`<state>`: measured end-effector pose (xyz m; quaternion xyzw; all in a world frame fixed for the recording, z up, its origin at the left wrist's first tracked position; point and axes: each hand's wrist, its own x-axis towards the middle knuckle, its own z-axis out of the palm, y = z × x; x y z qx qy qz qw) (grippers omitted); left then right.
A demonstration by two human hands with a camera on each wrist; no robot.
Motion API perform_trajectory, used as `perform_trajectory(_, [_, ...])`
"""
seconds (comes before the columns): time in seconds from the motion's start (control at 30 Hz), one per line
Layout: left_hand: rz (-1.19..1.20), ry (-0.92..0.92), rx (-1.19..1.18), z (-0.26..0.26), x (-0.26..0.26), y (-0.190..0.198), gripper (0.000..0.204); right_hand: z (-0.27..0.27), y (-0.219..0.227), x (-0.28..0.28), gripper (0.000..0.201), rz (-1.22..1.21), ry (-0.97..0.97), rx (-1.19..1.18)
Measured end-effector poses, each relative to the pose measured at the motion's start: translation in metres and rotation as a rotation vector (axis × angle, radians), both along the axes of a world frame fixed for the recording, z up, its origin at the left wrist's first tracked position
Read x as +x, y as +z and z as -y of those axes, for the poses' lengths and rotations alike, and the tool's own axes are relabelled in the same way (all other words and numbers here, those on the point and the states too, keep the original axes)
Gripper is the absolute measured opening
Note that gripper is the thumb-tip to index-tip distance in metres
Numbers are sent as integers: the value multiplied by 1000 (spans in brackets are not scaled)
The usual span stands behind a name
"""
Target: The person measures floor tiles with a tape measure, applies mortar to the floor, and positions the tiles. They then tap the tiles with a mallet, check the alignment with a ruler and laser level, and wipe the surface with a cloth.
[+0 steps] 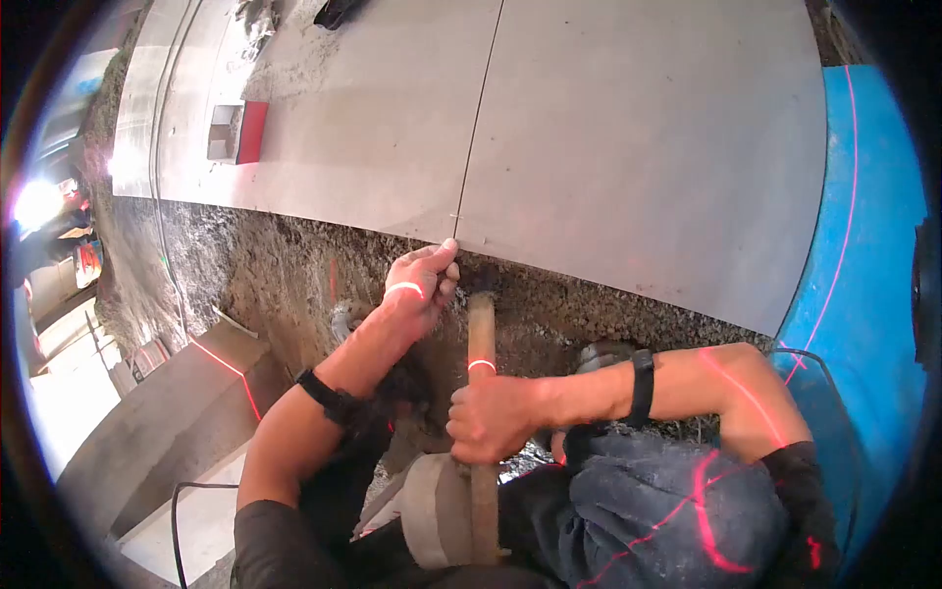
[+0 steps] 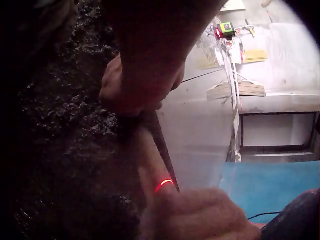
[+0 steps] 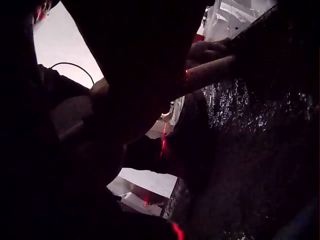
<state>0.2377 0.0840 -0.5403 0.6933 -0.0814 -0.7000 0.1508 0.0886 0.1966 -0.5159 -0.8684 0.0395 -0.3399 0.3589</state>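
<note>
My left hand (image 1: 424,285) is at the front edge of two large grey tiles (image 1: 628,157), where their joint meets the edge. Thumb and forefinger pinch together there, the other fingers curled; what lies between the fingertips is hidden. A small pale cross-shaped tile spacer (image 1: 456,216) sits in the joint just beyond. My right hand (image 1: 496,417) grips a thick wooden handle (image 1: 481,329) that points toward the tile edge. The handle's far end meets something dark (image 1: 481,282) beside the left hand. In the left wrist view the handle (image 2: 149,152) runs between both hands.
Rough wet mortar (image 1: 285,260) borders the tiles. A small red and white box (image 1: 238,133) stands on the left tile. Blue sheeting (image 1: 873,196) covers the right side. At lower left is a grey block (image 1: 167,412); a rounded grey piece (image 1: 432,510) sits by the handle's lower end.
</note>
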Motion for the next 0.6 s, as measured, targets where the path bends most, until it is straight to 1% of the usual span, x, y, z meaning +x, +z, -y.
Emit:
perform_trajectory(0.07, [13,7,0,-4,0,2,18,20,-28,-1,20,117,30,-44])
perform_trajectory(0.17, [11,5,-48,-8,0,1,19,17,-24,3,20,102,-10,-92])
perform_trajectory(0.2, [25,2,-37,-9,1,-2,20,18,-15,2,19,63,9,-67])
perform_trajectory(0.23, [36,-4,-30,-5,-1,-3,21,13,-3,3,18,39,-13,-43])
perform_trajectory(0.27, [61,-19,-16,-2,-6,7,22,10,8,5,18,49,-21,-15])
perform_trajectory(0.3, [54,-34,-22,-5,-7,8,22,4,19,7,18,59,-33,23])
perform_trajectory(0.33, [58,-35,-38,-5,-6,7,23,1,28,6,18,49,-50,11])
perform_trajectory(0.4, [77,-45,-33,-2,0,1,24,-2,44,2,18,-42,-97,71])
perform_trajectory(0.43, [215,-77,45,7,-8,7,23,5,53,-6,18,-57,-129,46])
perform_trajectory(0.5, [196,-73,79,12,-2,3,24,15,67,-24,18,-212,-207,71])
perform_trajectory(0.57, [180,-28,43,10,1,-4,25,22,65,-43,16,-231,-290,65])
perform_trajectory(0.6, [108,-39,58,7,10,-14,24,30,70,-59,17,-339,-334,159])
